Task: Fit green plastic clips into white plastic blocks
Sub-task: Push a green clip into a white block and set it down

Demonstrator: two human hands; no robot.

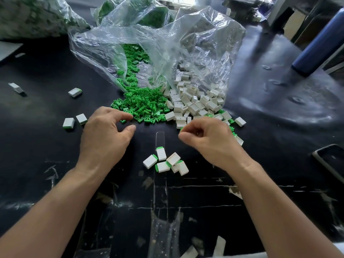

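Progress is early. A small cluster of assembled blocks [165,162] lies at 6 o'clock from the hands, with a few more at 9. Green clips [141,107] and white blocks [193,105] are heaped at 12, spilling from clear bags [167,43], so the bulk remains.

Left hand [106,131]: spread wide, empty, fingertips at the clip heap. Right hand [206,138]: curled, and I cannot tell if it holds anything.

Bare black table [55,164] lies between the hands. A phone [331,161] sits at 4 and a bottle [320,43] at 2.

Small assembly workshop: scuffed, taped black worktable [279,108], bulk clear bags [167,43] spilling green clips [141,107] and white blocks [193,101] at its middle.
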